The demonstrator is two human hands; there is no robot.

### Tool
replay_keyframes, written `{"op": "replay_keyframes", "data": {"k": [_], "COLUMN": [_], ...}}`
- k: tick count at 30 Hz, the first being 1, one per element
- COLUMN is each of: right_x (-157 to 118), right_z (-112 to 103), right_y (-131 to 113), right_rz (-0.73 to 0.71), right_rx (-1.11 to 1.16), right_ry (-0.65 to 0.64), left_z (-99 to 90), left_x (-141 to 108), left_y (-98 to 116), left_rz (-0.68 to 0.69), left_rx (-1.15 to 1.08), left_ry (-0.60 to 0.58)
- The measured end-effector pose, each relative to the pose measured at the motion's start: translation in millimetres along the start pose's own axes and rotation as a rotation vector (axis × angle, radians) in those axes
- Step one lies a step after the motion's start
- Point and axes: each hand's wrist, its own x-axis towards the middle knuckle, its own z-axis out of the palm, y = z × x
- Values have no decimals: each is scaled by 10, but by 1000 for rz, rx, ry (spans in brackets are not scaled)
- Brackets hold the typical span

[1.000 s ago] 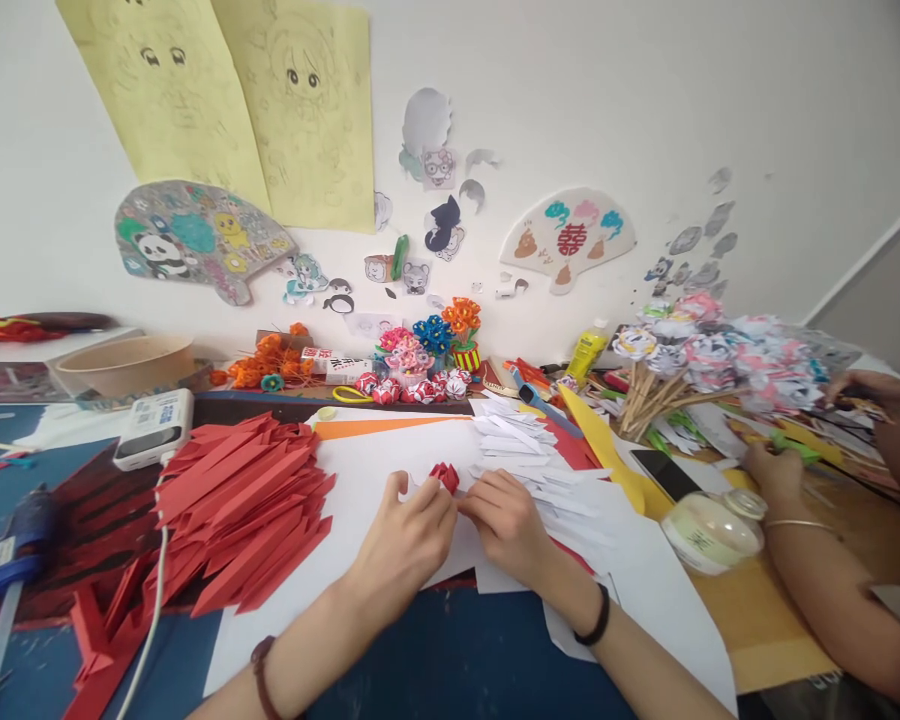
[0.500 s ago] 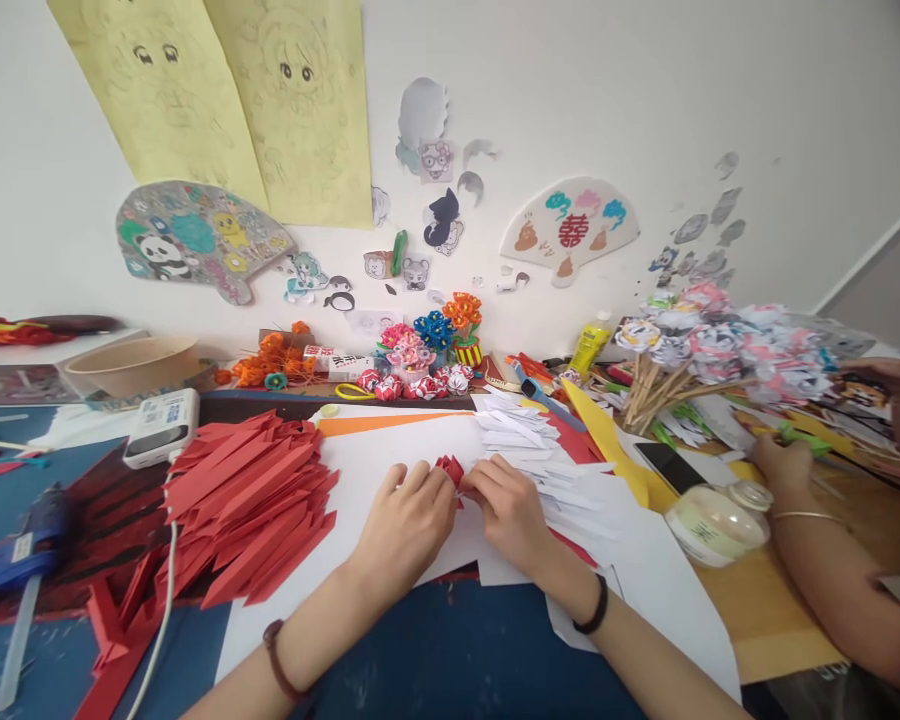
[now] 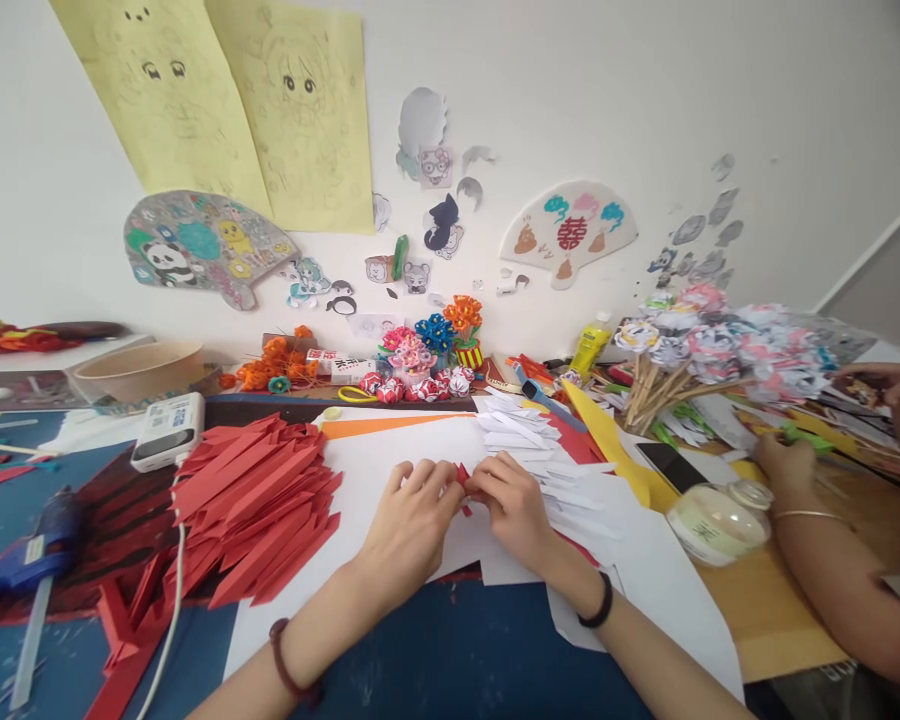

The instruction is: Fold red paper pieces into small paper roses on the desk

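Observation:
Between my fingertips is a small piece of folded red paper (image 3: 462, 474), mostly covered by the fingers. My left hand (image 3: 414, 515) pinches it from the left, and my right hand (image 3: 511, 505) grips its right side; the two hands nearly touch. Under them lies a large white paper sheet (image 3: 375, 450). A thick pile of folded red paper strips (image 3: 262, 500) sits left of my left hand. Folded white paper strips (image 3: 525, 440) are spread just beyond and right of my right hand.
A blue glue gun (image 3: 41, 550) and a white power box (image 3: 169, 432) with a cable stand left. On the right are a glass jar (image 3: 720, 525), a phone (image 3: 671, 466), paper flowers on sticks (image 3: 720, 345) and another person's hand (image 3: 787, 465) with a green tool. Small flower pots line the wall.
My fingers have shifted on the red paper, so less of it shows above the left hand and a bit pokes out below. The view has moved slightly.

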Motion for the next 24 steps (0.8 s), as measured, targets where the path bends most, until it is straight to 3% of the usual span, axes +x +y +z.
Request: {"op": "replay_keyframes", "data": {"k": [10,14,17,24], "right_x": [2,-35,-72,-92], "right_z": [-68,-33,4,30], "right_y": [-107,-89,-52,-53], "right_rz": [47,-39,-19,-143], "right_rx": [26,-121,-179,-180], "right_ry": [115,27,-18,-21], "left_z": [131,127,102,25], "left_x": [12,13,14,19], "left_y": [-23,-70,-55,-21], "left_rz": [-165,-152,-151,-128], "left_rx": [52,107,73,-57], "left_ry": [65,72,68,53]}}
